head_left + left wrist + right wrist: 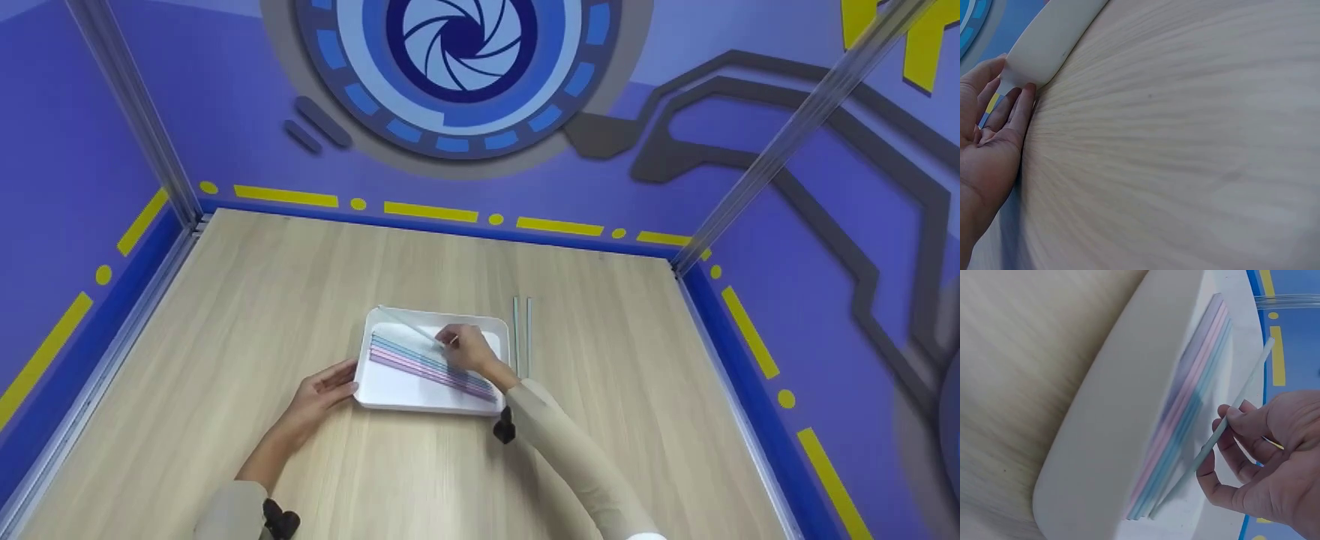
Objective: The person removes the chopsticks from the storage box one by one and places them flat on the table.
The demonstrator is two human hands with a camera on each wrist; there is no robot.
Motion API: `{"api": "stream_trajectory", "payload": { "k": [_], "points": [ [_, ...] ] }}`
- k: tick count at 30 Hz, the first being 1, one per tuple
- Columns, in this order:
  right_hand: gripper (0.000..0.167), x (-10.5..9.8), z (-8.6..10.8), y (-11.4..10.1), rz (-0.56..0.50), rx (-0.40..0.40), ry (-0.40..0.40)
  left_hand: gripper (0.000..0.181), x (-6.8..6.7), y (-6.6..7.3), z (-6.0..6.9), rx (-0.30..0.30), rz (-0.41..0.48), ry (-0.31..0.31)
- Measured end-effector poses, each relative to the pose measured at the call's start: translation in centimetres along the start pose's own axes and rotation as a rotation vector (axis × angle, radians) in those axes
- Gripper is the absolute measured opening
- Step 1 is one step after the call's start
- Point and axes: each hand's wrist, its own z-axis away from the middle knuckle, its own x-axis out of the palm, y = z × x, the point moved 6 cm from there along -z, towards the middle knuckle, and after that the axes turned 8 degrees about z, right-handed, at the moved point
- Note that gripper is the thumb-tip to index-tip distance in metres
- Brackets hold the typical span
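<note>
- Right hand [469,349] pinches a pale stick [1214,437] slanting toward the tray [397,388]'s far left corner.
- Left hand [319,397], fingers apart, touches its left edge.
- Coloured sticks [431,369] slant to its near right corner.

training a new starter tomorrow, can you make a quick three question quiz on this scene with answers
1. What is the right hand pinching?

2. True or false: the left hand is inside the white tray.

3. In the head view, how many sticks lie on the table to the right of the white tray? a) one b) two c) five

Key:
1. A pale green stick.
2. False; it touches the outside, at the left end.
3. b
</note>
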Motion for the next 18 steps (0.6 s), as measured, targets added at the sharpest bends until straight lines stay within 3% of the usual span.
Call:
{"api": "stream_trajectory", "payload": {
  "k": [6,13,18],
  "points": [
    [0.019,-2.2,-0.2,-0.3,-0.146,-0.016,0.082,0.065,0.1,0.1,-0.1,0.002,0.004,-0.012],
    [0.03,-3.7,0.2,1.4,-0.545,0.195,0.12,0.065,-0.1,-0.1,-0.2,0.009,-0.003,-0.003],
    [0.045,-4.0,0.9,2.7,-0.659,0.258,0.129,0.065,-0.2,-0.3,-0.1,0.003,-0.023,0.016]
  ]
}}
